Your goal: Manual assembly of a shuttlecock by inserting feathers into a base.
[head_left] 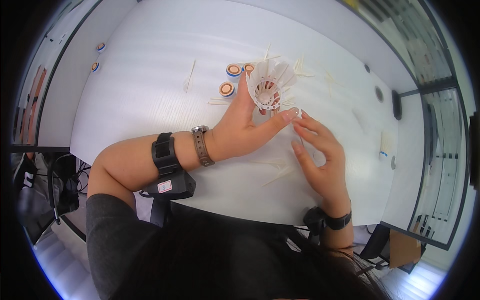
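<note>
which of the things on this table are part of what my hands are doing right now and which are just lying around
In hand:
left hand holding the shuttlecock
right hand beside it, fingers curled
loose feathers under the hands
cork bases beside the shuttlecock

Lying about:
two cork bases at the far left
round port in the table

Just past the left hand fingertips, the white shuttlecock blocks the way. Two cork bases sit close beside those fingers, on their left. Thin white feathers lie under and beside the right hand fingers. Far to the left of the fingers, the white table is open and wide. Only one feather lies there.
</note>
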`<action>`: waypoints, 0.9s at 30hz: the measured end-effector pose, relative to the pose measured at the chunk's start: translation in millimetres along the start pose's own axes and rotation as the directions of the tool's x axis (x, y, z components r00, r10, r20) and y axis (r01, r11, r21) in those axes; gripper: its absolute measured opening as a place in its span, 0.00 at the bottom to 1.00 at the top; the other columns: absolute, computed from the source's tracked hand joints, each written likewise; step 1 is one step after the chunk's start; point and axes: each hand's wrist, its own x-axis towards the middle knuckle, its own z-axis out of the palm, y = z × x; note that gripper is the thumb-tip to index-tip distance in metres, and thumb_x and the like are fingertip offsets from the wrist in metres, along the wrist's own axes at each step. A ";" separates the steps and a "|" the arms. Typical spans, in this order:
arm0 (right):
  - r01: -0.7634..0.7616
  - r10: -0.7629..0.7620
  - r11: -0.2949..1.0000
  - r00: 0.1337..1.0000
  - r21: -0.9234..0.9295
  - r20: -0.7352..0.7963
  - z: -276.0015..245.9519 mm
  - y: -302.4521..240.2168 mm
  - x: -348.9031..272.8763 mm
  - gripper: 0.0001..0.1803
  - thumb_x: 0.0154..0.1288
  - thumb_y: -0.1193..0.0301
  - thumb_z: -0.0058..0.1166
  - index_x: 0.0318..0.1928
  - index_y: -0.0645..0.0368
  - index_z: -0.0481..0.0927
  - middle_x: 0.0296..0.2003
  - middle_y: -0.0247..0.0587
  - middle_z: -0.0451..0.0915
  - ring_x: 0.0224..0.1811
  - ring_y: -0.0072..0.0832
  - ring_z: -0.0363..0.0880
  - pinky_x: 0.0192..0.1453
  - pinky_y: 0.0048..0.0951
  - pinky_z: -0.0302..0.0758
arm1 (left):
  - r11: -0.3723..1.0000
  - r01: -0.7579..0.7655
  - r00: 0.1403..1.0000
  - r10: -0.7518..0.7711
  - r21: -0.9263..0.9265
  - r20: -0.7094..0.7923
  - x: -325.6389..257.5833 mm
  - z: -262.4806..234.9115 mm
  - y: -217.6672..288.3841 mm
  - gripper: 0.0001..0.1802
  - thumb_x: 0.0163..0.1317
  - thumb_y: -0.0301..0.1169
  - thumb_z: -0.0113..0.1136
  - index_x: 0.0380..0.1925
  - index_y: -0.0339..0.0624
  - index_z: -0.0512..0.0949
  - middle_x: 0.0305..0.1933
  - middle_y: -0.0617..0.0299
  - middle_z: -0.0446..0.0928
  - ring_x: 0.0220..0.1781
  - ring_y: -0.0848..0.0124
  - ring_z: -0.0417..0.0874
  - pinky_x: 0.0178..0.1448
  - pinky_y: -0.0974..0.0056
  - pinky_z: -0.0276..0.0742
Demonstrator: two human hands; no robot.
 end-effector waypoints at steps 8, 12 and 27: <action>-0.029 0.046 0.690 0.999 0.723 -0.004 -13.0 7.7 2.0 0.44 0.50 0.58 0.50 0.67 0.70 0.64 0.69 0.56 0.60 0.74 0.41 0.54 0.75 0.39 0.46 | 0.992 -0.029 0.999 0.023 0.125 0.047 3.4 4.7 6.3 0.17 0.57 0.33 0.69 0.43 0.38 0.77 0.37 0.62 0.80 0.38 0.74 0.81 0.43 0.69 0.76; -0.046 0.030 0.738 0.999 0.673 0.035 -2.8 3.4 2.3 0.48 0.48 0.56 0.50 0.69 0.70 0.60 0.72 0.55 0.55 0.76 0.40 0.49 0.76 0.39 0.42 | 0.986 -0.063 0.993 0.047 0.157 0.105 1.3 4.3 1.9 0.19 0.52 0.37 0.72 0.41 0.39 0.81 0.35 0.60 0.83 0.35 0.76 0.82 0.41 0.69 0.78; 0.033 0.002 0.721 0.999 0.692 -0.050 -2.0 19.8 1.7 0.39 0.57 0.58 0.40 0.64 0.73 0.67 0.67 0.59 0.63 0.74 0.45 0.54 0.75 0.45 0.48 | 0.996 0.030 0.968 -0.050 0.084 0.248 1.9 0.1 -1.0 0.15 0.57 0.38 0.69 0.40 0.43 0.80 0.40 0.64 0.83 0.43 0.72 0.82 0.49 0.66 0.77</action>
